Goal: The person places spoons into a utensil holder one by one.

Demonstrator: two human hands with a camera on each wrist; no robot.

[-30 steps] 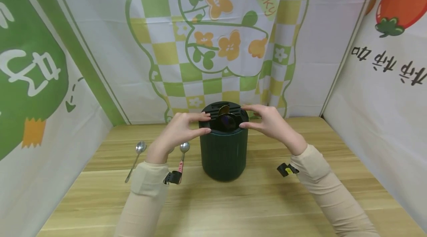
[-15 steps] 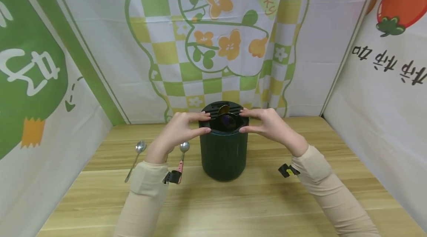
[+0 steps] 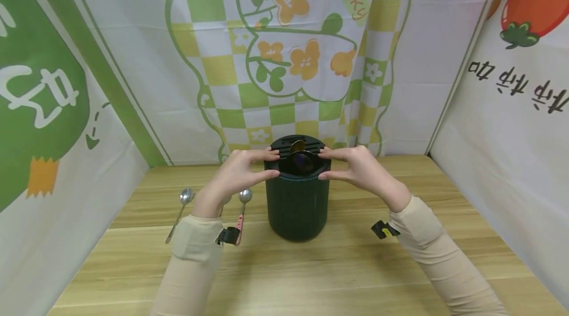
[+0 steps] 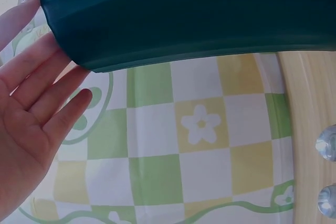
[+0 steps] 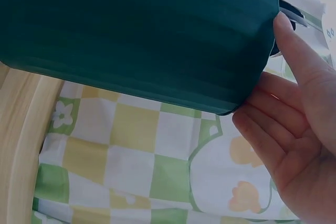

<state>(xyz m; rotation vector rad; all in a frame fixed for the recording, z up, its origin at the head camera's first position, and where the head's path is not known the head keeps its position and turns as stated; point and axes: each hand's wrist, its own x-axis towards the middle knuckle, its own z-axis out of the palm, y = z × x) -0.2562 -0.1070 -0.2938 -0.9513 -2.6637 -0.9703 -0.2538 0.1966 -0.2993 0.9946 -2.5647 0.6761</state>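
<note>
A dark green, ribbed cylindrical holder (image 3: 298, 212) with a slotted black top (image 3: 289, 145) stands upright on the table. Two rounded shiny pieces show at its opening: a gold-toned one (image 3: 297, 146) behind and a dark one (image 3: 304, 162) in front. My left hand (image 3: 237, 173) touches the left side of the top rim, thumb in front and fingers behind. On the opposite side my right hand (image 3: 360, 173) rests on the rim the same way. Both wrist views show mostly straight fingers (image 4: 44, 69) against the holder's upper edge, with palms off its wall.
Left of the holder lie a metal spoon (image 3: 182, 207) and a pink-handled spoon (image 3: 242, 207). Another spoon (image 3: 226, 200) is mostly hidden behind the left wrist. A checked green and yellow curtain (image 3: 275, 113) hangs close behind; printed cloth walls flank the wooden table (image 3: 311, 281).
My right fingers have shifted slightly inward and down onto the rim, and the right thumb has lowered a little. The left hand, holder and spoons look the same.
</note>
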